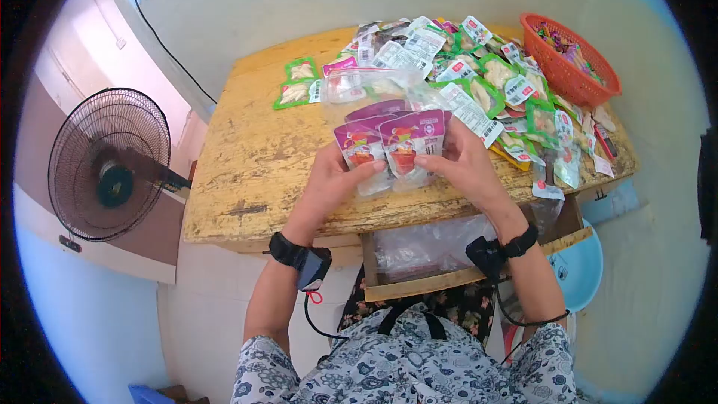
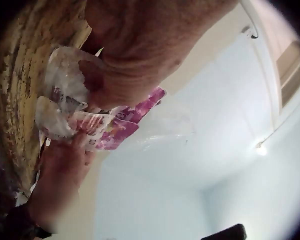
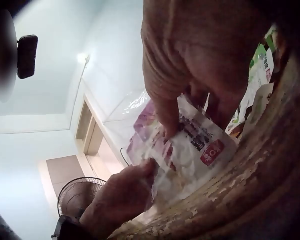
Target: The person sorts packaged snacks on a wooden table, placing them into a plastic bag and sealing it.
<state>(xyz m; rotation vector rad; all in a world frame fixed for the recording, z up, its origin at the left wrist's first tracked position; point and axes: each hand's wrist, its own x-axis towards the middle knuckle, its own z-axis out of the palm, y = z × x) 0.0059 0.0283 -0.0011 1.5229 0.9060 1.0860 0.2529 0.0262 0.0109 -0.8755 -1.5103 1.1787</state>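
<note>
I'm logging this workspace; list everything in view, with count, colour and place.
table: one, worn yellow, centre
drawer: one, wooden brown, open at table front
packet pile: one, mixed colours, table's back right
green-edged packets: two, green, left of pile
basket: one, orange-red, table's right rear
fan: one, black, left
cable: one, black, upper left
basin: one, light blue, lower right
shirt: one, white patterned, bottom
held packets: at least three, purple, over table
clear plastic: one piece, colourless, by held packets
left hand: one, bare, gripping held packets
right hand: one, bare, gripping held packets
</note>
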